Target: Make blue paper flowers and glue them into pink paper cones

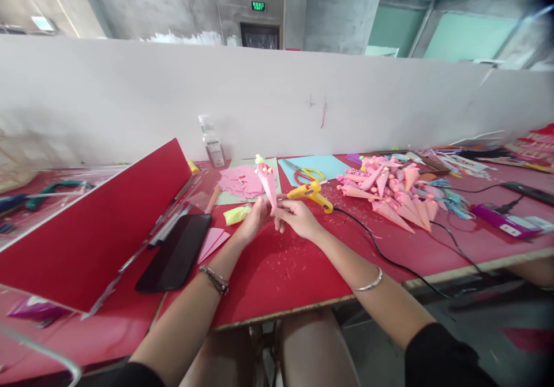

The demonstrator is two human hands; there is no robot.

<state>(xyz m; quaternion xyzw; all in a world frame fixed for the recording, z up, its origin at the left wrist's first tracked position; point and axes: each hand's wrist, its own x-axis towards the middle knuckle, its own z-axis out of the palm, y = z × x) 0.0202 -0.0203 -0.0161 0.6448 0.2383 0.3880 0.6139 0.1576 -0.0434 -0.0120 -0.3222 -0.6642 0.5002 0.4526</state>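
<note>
A slim pink cone (269, 190) with small yellow and pink beads at its wide top stands upright between my hands above the red table. My left hand (257, 218) is closed around its lower part. My right hand (298, 216) pinches near the tip from the other side; the tip itself is partly hidden by fingers. Just beyond my right hand lies a yellow glue gun (312, 194) with a black cord. A crumpled yellow piece (236, 215) and pink paper pieces (213, 241) are beside my left wrist.
A pile of pink cones (396, 188) lies to the right. Scissors (303, 173) rest on a light blue sheet (333, 165). Pink cut-outs (242, 180) are heaped behind. On the left are a black phone (175, 254) and an upright red board (99, 225). A white partition (268, 98) rises behind.
</note>
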